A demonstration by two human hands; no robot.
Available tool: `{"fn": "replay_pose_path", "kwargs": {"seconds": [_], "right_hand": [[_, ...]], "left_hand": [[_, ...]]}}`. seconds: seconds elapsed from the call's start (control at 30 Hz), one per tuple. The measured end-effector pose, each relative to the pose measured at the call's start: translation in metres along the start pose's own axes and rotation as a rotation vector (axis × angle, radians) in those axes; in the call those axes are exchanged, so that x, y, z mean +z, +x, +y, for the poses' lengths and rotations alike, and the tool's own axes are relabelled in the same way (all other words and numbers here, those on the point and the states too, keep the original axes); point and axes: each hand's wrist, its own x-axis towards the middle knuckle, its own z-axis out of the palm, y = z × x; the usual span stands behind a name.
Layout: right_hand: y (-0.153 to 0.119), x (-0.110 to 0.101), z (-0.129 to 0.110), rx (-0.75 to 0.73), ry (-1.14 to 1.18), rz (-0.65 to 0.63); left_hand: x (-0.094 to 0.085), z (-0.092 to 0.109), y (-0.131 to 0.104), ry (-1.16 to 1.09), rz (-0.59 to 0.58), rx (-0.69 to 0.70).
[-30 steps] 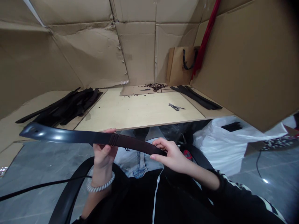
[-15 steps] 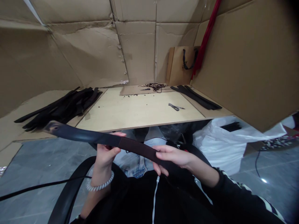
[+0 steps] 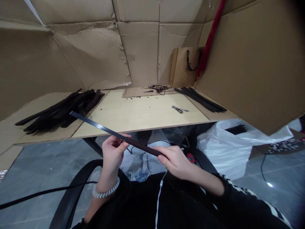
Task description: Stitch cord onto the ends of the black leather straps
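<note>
Held above my lap is a long, narrow dark strip [image 3: 95, 124], turned nearly edge-on. Its left part is smooth and shiny; a dark brown fabric-like sleeve [image 3: 143, 147] covers the part to the right. My left hand [image 3: 113, 149] pinches the strip where the smooth part meets the sleeve. My right hand [image 3: 172, 160] is closed around the sleeve farther right and hides that end. The strip's free tip points up and left, in front of a heap of dark strips [image 3: 71, 108] on the table.
The pale table [image 3: 133, 114] has cardboard walls [image 3: 140, 54] behind it. On it lie thread snips [image 3: 177, 109], tangled dark thread [image 3: 162, 89], a small dark tool [image 3: 149, 91] and more dark strips [image 3: 202, 100] at right. A paper bag [image 3: 183, 66] stands behind; a white plastic bag [image 3: 224, 152] sits right.
The strip has been rolled from showing its broad face to nearly edge-on, and its left tip has swung up and right. My right hand now grips with its back uppermost.
</note>
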Motion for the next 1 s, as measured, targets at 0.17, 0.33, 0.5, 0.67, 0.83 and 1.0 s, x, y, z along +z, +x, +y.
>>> {"fn": "replay_pose_path", "kwargs": {"seconds": [0.17, 0.33, 0.5, 0.67, 0.83, 1.0], "right_hand": [[0.000, 0.006, 0.004, -0.233, -0.228, 0.262], [0.001, 0.005, 0.003, -0.316, -0.326, 0.362], [0.000, 0.005, 0.003, -0.320, -0.388, 0.389], [0.000, 0.005, 0.004, -0.362, -0.384, 0.398], [-0.001, 0.005, 0.003, -0.338, -0.372, 0.384], [-0.001, 0.004, 0.000, -0.309, -0.278, 0.388]], "left_hand": [[-0.005, 0.003, -0.007, 0.027, -0.063, 0.026], [-0.008, 0.009, -0.010, 0.055, -0.181, 0.114], [-0.002, 0.012, -0.010, 0.002, -0.168, 0.135], [-0.011, 0.010, -0.012, 0.037, -0.243, 0.107], [-0.013, 0.013, -0.012, 0.117, -0.261, 0.071], [-0.001, 0.015, -0.015, 0.056, -0.149, 0.067]]}}
